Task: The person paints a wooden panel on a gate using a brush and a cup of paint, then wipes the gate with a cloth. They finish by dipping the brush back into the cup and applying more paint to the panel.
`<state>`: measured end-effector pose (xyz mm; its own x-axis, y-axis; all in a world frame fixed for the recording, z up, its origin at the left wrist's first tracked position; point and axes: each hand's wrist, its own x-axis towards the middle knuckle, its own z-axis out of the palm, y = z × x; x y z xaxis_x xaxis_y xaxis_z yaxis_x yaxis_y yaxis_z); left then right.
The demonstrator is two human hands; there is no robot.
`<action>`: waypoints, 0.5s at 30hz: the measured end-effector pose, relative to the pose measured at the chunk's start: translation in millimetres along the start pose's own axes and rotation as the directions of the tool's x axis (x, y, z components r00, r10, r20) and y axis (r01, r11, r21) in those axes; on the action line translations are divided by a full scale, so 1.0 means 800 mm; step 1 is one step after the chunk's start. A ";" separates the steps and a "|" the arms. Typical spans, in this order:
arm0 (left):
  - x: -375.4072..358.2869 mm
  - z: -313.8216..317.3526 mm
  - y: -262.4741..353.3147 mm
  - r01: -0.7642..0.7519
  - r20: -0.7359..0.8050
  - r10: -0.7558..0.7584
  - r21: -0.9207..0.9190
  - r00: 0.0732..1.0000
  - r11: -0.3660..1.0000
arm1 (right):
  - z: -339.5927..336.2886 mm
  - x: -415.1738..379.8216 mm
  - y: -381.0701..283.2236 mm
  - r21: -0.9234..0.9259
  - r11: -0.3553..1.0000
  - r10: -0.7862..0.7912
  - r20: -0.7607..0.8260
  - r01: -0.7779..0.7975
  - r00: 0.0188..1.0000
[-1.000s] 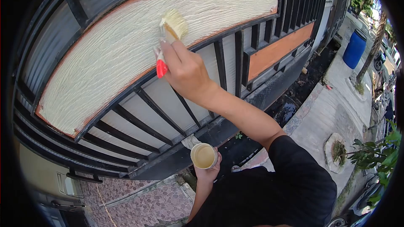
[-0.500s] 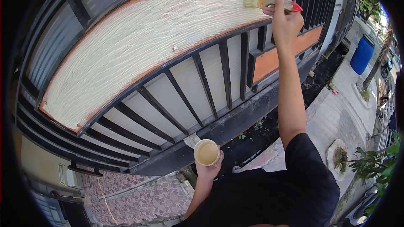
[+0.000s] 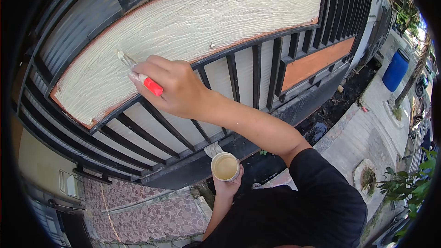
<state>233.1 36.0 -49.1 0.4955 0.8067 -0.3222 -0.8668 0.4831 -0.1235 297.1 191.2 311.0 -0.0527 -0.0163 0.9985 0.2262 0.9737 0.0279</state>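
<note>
My right hand [image 3: 172, 87] is closed round a paintbrush [image 3: 151, 85] with a red-tipped handle. The brush's bristles touch the left part of a long board [image 3: 220, 16], which is coated cream-white, with reddish-brown edges and a few screws. Lower down, my left hand [image 3: 229, 186] holds a cup [image 3: 225, 166] of cream-coloured paint, upright as seen from above. A pale rag [image 3: 212, 149] lies against the upper left of the cup, by the black rail.
Black metal bars [image 3: 233, 78] frame the board. An orange board [image 3: 317, 63] is fixed at the right. Below runs a dark ditch [image 3: 321, 126]. A blue barrel [image 3: 396, 70] stands on the concrete, with a leafy plant [image 3: 411, 188] at lower right.
My right hand has moved with the brush from the board's upper right end to its left part. The view has shifted slightly. My left hand still holds the cup.
</note>
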 end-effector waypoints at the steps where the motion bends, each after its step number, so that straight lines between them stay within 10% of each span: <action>1: -0.004 -0.002 0.000 -0.008 0.000 0.008 -0.011 1.000 1.000 | -0.005 0.000 0.003 -0.007 0.998 0.058 -0.026 -0.059 0.998; 6: -0.027 -0.019 0.013 -0.125 -0.029 0.126 0.034 0.992 0.992 | -0.119 -0.017 0.082 0.302 0.806 0.587 -0.300 -0.509 0.752; 11: -0.050 -0.030 0.029 -0.216 -0.027 0.217 0.029 0.976 0.976 | -0.216 -0.039 0.111 0.151 0.844 0.478 -0.646 -0.514 0.595; 15: -0.063 -0.025 0.041 -0.257 0.023 0.257 0.038 0.966 0.966 | -0.168 -0.024 0.090 0.011 0.882 0.367 -0.643 -0.472 0.672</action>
<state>178.9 4.6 -55.4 0.2575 0.9114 -0.3209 -0.9624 0.2717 -0.0007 444.8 231.1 300.0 0.6735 0.2002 0.7115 0.2140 0.8686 -0.4469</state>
